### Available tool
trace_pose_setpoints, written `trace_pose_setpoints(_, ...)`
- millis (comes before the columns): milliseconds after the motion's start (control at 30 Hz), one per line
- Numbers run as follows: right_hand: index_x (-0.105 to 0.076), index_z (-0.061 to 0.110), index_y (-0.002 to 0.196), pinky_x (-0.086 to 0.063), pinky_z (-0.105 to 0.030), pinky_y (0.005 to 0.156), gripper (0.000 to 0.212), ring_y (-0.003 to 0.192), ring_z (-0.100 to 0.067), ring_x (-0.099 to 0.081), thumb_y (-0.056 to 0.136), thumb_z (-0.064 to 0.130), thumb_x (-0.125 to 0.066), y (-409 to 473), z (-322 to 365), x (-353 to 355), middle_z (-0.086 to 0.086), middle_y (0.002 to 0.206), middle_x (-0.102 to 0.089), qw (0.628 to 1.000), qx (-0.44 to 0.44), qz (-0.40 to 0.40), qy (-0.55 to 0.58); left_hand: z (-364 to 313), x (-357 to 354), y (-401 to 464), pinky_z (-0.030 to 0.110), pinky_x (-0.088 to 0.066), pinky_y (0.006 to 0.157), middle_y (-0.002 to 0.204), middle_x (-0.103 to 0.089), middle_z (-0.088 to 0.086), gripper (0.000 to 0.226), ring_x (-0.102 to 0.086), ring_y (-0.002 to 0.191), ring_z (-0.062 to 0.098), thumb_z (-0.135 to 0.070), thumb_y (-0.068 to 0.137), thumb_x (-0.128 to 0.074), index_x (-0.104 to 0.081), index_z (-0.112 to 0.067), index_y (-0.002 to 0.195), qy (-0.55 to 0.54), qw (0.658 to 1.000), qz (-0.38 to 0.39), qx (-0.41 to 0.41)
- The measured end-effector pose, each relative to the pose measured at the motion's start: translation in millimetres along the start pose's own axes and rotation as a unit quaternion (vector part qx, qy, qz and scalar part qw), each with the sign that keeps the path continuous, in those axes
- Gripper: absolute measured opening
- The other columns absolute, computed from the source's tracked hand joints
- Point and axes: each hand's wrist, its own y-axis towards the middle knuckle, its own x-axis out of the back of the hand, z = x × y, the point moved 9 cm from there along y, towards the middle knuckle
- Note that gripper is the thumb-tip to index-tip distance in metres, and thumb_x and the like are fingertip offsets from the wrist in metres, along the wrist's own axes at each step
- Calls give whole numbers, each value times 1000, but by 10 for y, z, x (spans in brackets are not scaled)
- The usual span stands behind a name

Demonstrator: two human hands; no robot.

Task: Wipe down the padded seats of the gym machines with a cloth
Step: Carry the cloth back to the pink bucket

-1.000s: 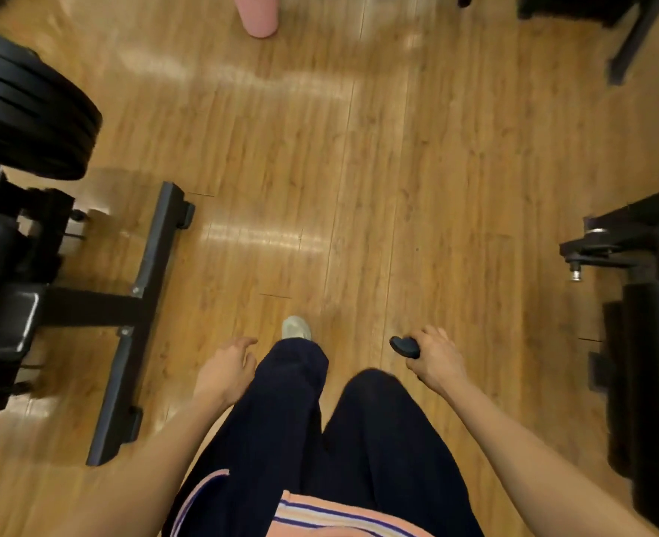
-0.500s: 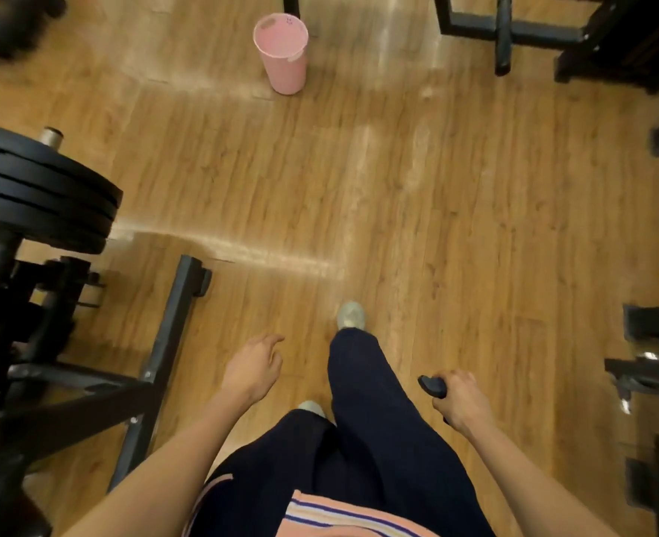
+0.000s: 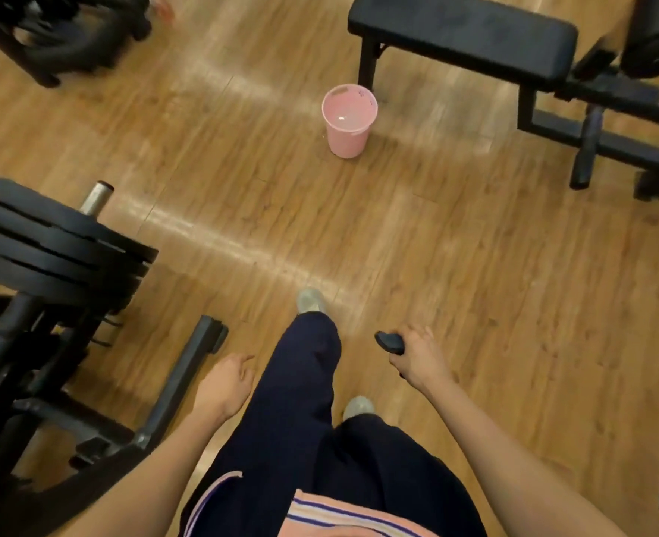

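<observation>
Head view, looking down past dark trousers to a glossy wood-plank floor (image 3: 242,157), catches a person mid-stride between machines, one pale shoe (image 3: 310,300) forward and the other (image 3: 358,405) back. The right hand (image 3: 420,360) is curled round a small dark object (image 3: 389,342) with a rounded, matte end poking out ahead of the knuckles; whether that is a balled cloth or some hard handle cannot be told, and no plain cloth shows anywhere else. The left hand (image 3: 225,381) hangs loose beside the thigh, fingers relaxed and holding nothing, which fits walking rather than wiping. The task's target is probably the padded bench (image 3: 463,31) at the upper right: a long, flat, black cushion with softly rounded corners and a faintly grained cover, carried on square black steel legs. It lies well apart from both hands, so wiping looks not yet begun here. A pink plastic bucket (image 3: 349,125) stands on the floor just beside the bench's near leg (likely parked there to keep rinse water in reach; something pale glints inside). At the left, stacked black weight plates (image 3: 56,250) sit on a metal peg above a black frame (image 3: 180,385).
</observation>
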Motion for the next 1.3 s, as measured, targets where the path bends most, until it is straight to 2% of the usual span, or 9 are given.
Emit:
trace_pose_setpoints(200, -60, 17, 122, -51, -35, 83, 35, 115, -21, -48, 87, 15, -62, 891, 92, 551, -3, 118, -57, 997, -71, 8, 9, -580, 878, 1167, 34, -48, 95, 136, -60, 5, 43, -59, 121, 25, -22, 103, -41, -49, -19, 145, 45, 998, 23, -49)
trace_pose_setpoints(367, -63, 18, 117, -53, -35, 72, 32, 98, -23, -60, 85, 14, -62, 1338, -23, 1103, -2, 107, -58, 988, -151, 9, 40, -1558, 1726, 1951, 33, -49, 85, 136, -60, 7, 43, -63, 112, 26, -23, 105, -39, -46, -18, 147, 59, 987, 27, -146)
trace_pose_setpoints(533, -66, 17, 115, -54, -36, 77, 31, 99, -22, -57, 84, 15, -66, 1920, 2, 1525, -1, 101, -60, 981, -188, 18, 36, -2254, 2256, 2603, 33, -48, 95, 150, -49, 4, 42, -57, 124, 24, -20, 105, -40, -46, -15, 146, 42, 978, 34, -203)
trace_pose_setpoints(667, -65, 16, 111, -50, -32, 67, 25, 96, -21, -58, 86, 15, -63, 2618, 221, 1896, 0, 98, -58, 980, -192, 33, 29, -2452, 2578, 3169, 33, -48, 95, 148, -50, 4, 42, -58, 122, 24, -21, 106, -38, -46, -15, 147, 42, 981, 52, -183)
trace_pose_setpoints(867, -64, 15, 111, -58, -42, 70, 23, 89, -24, -62, 88, 15, -61, 3877, 1014, 2650, -2, 106, -53, 990, -125, 56, 34, -2490, 3432, 4046, 36, -52, 88, 126, -67, 10, 42, -66, 105, 26, -21, 104, -42, -46, -18, 145, 22, 994, 41, -103)
trace_pose_setpoints(1000, -64, 14, 113, -52, -39, 80, 27, 99, -23, -57, 87, 19, -64, 4620, 1762, 3256, -6, 111, -60, 997, -62, 38, 28, -2508, 4042, 4552, 37, -53, 85, 134, -63, 10, 42, -66, 106, 30, -23, 104, -42, -48, -20, 145, 3, 998, 22, -67)
trace_pose_setpoints(1167, -62, 18, 96, -35, -14, 44, 16, 66, -10, -55, 87, 26, -73, 5326, 2524, 3851, 1, 82, -61, 971, -82, -2, 223, -2818, 4573, 5243, 37, -50, 93, 136, -62, 5, 40, -61, 117, 27, -23, 104, -44, -50, -20, 144, -33, 994, 33, -95)
trace_pose_setpoints(1233, -58, 14, 86, -37, -15, 37, 24, 47, -6, -53, 85, 28, -77, 5542, 2686, 3924, 0, 65, -58, 923, -128, -25, 362, -3029, 4670, 5522, 33, -45, 101, 137, -61, 4, 40, -57, 124, 23, -24, 103, -45, -52, -19, 142, -63, 990, 58, -116)
trace_pose_setpoints(1300, -54, 11, 79, -37, -13, 38, 30, 44, -5, -51, 84, 30, -77, 5715, 2809, 3962, -1, 61, -54, 861, -189, -61, 467, -3268, 4700, 5775, 26, -41, 101, 136, -61, 2, 41, -56, 125, 18, -26, 103, -47, -52, -17, 143, -93, 981, 107, -133)
